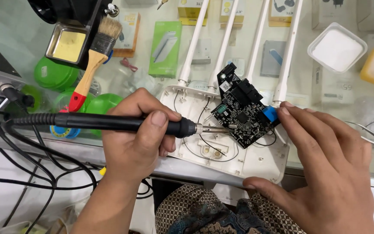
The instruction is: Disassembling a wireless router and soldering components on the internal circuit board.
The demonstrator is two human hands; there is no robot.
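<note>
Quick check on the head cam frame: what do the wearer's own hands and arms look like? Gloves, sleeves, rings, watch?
Both are bare. The left hand has no glove, ring or watch, and its forearm is uncovered down to the frame edge, with no sleeve showing. The right hand is likewise ungloved with no ring visible; its wrist runs out of frame, so a watch or sleeve there cannot be told. Fingernails are short and unpainted.

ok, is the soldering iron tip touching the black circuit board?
Touching. The head view shows the soldering iron in the left hand, its tip meeting a metal part on the black circuit board with no gap visible.
</note>
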